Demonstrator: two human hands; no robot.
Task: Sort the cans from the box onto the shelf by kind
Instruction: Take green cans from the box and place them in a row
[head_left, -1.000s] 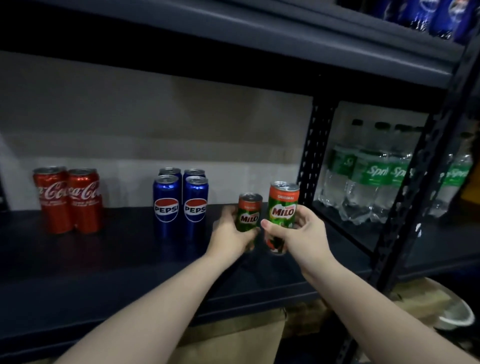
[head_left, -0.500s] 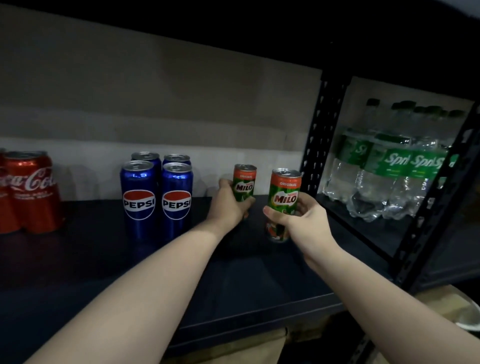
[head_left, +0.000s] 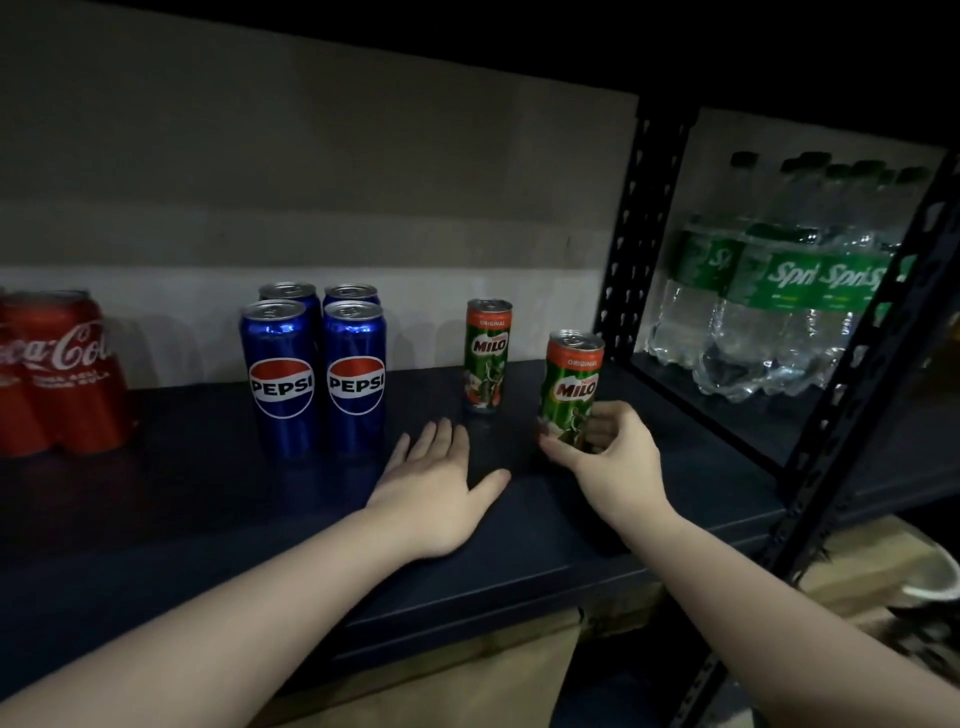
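Two Milo cans are on the dark shelf (head_left: 519, 551) now. The farther Milo can (head_left: 487, 354) stands upright on its own toward the back, apart from both hands, with the wall close behind it. The nearer Milo can (head_left: 571, 387) is upright too, a little forward and to the right, and the right hand (head_left: 608, 457) grips it low down: the thumb lies across the front of the base and the fingers curl round the far side, so only the bottom part of the label is covered. I cannot tell whether its base rests fully on the shelf or sits a touch above it. The left hand (head_left: 441, 483) holds nothing; it lies palm down over the shelf surface just in front of the farther Milo can, its fingers straight and close together, the thumb spread out to the right. To the left of that hand stand four blue Pepsi cans (head_left: 317, 364), two in front and two behind, touching one another. Further left, at the edge of the view, are red Coca-Cola cans (head_left: 62, 374), pressed side by side and partly cut off. On the right, past a black perforated upright post (head_left: 636, 244), a neighbouring bay holds a pack of clear Sprite bottles (head_left: 779, 296) with green labels. Below the shelf edge a brown cardboard box (head_left: 467, 686) shows between the two forearms.
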